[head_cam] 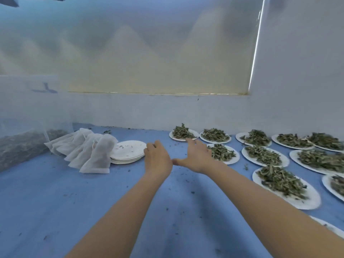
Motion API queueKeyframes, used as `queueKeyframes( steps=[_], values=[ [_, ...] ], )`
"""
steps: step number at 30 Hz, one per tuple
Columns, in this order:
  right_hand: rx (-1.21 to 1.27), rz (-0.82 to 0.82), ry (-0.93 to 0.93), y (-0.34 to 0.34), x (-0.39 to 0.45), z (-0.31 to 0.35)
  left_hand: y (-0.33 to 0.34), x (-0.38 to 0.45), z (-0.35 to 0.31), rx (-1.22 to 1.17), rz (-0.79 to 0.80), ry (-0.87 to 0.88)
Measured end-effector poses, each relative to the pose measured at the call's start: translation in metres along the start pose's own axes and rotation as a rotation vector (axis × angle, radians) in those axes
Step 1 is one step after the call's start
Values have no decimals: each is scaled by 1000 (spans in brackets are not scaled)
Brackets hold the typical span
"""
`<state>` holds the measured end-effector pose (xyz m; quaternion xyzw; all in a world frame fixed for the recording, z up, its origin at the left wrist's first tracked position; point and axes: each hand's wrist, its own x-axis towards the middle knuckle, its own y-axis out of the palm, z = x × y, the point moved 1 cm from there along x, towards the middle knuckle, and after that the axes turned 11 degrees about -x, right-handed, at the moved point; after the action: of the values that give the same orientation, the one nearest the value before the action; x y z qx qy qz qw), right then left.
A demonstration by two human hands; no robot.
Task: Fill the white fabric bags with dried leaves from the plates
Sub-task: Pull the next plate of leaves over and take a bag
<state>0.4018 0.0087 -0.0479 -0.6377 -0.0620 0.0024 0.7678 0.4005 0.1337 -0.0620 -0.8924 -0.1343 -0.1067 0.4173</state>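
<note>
- Both hands are empty and spread: left hand [157, 157] hovers beside the stack of empty plates [128, 150], right hand [197, 155] reaches toward a leaf plate [223, 153].
- White fabric bags [87, 151] lie further left, overlapping, apparently already filled.
- Left hand is nearer them.
- Blue table [55, 192] is flecked with crumbs.

A blue worktop [55, 202] flecked with leaf crumbs is carrying a row of white fabric bags [87, 151] at the left, a stack of empty plates [128, 151] just beside them, a mesh container [22, 127] at far left, and many leaf-heaped plates [286, 187] spreading across the right.
</note>
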Motion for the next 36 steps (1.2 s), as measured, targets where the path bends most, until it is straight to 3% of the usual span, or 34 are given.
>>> queueKeyframes(
  steps=[8, 16, 21, 29, 36],
  values=[
    [-11, 35, 167, 6, 7, -119, 96, 9, -58, -169, 249, -22],
    [-216, 181, 238, 19, 49, -175, 147, 51, -71, -342, 323, -100],
    [-268, 317, 242, 26, 70, -181, 161, 62, -74, -345, 372, -175],
    [-267, 210, 258, 18, 48, -169, 131, 47, -82, -393, 352, -197],
    [-243, 160, 226, -18, -13, -119, 69, -8, -82, -405, 312, -157]
  ],
)
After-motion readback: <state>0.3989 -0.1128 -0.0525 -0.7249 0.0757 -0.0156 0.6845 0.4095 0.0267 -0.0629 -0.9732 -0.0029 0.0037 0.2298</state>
